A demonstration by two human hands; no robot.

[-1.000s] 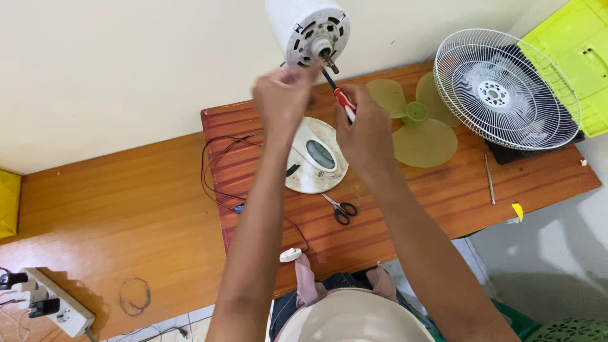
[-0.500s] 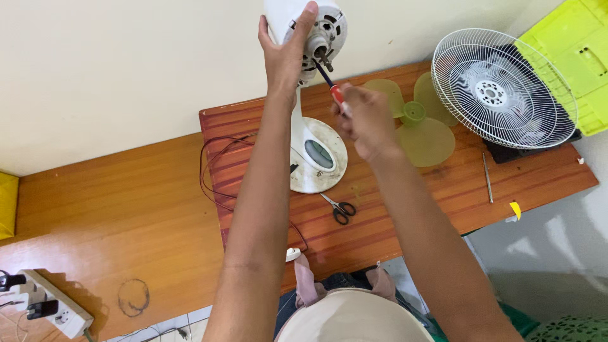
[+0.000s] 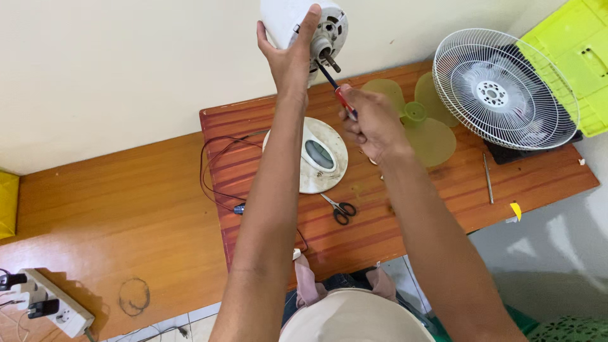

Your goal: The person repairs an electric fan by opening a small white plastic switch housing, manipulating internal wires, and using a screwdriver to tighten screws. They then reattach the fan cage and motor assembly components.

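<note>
Left hand (image 3: 288,54) shifted onto white fan motor (image 3: 304,25), gripping; right hand (image 3: 370,123) clamps red-handled screwdriver (image 3: 335,88).

White fan motor (image 3: 310,28) raised above the worktop's far edge, shaft facing down, red-handled screwdriver (image 3: 335,88) tilted, tip at its face

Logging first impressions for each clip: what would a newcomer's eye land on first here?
Top centre, the left hand grips a white fan motor housing while the right hand holds a red-handled screwdriver up to its face. Below them the round white fan base stands on the wooden table, with scissors nearby. To the right lie yellow-green fan blades and a white wire fan guard.
</note>
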